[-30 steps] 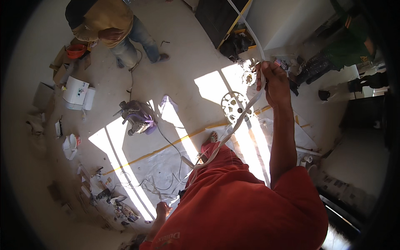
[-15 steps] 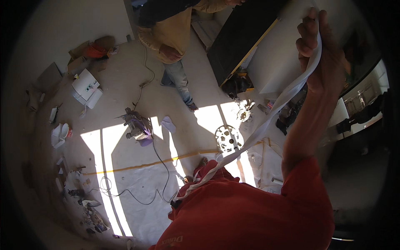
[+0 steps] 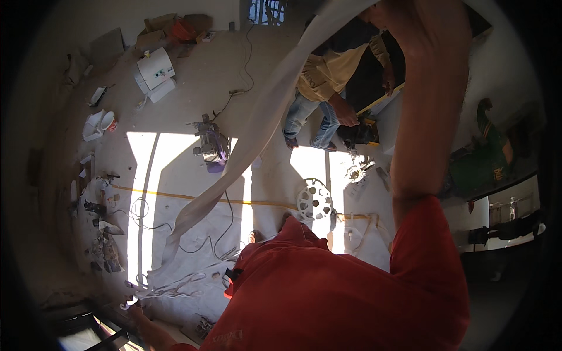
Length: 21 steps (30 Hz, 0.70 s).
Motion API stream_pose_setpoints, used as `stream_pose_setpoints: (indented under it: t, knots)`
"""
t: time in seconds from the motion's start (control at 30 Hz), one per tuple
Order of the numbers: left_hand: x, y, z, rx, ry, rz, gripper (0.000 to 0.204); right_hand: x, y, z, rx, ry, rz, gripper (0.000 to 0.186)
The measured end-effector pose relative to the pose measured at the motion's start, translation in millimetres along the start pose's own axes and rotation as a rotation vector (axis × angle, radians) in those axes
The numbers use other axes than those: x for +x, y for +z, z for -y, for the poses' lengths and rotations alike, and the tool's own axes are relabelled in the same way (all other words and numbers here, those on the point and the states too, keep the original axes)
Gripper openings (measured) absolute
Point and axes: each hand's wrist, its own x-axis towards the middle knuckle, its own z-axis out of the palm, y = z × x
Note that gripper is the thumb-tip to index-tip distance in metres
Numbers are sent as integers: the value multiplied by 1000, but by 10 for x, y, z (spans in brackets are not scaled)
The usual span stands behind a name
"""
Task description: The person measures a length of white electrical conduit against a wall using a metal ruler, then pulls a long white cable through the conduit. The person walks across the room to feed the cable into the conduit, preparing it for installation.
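Note:
A long, flat white strip [image 3: 257, 126] runs slantwise across the view, from the upper edge down to the lower left. At its upper end my right hand [image 3: 404, 26] is raised high, fingers closed on the strip and partly cut off by the frame edge. Low on the left, my left hand [image 3: 134, 305] is closed on the strip's other part, small and dim. Several loose loops of thin white strip [image 3: 181, 286] hang between that hand and my red shirt [image 3: 345, 286].
Another person [image 3: 322, 76] stands ahead in a tan top and jeans. A machine with a purple base [image 3: 212, 146], a round pierced disc [image 3: 314, 200], cables, an orange strap [image 3: 263, 203] and a white box [image 3: 155, 73] lie on the floor. A green object [image 3: 483, 164] is at right.
My right hand has moved up and left, carrying the strip, which now spans the view's middle. My left hand has come into view at lower left. The other person has turned and shifted.

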Motion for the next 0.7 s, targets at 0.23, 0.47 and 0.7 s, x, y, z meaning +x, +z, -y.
stream_pose_setpoints:
  t: [0.23, 0.47, 0.7]
  knots:
    - [-607, -263, -553, -509, 105, -6, 31, 248, -354, -500, -94, 40, -193, 20]
    - [-742, 1409, -1431, 163, 360, 516, 72, 477, -952, -986, -147, 275, -211, 18]
    - [-255, 2573, -2820, 90, 604, 214, 43, 284, -674, -997, -110, 354, -212, 20]
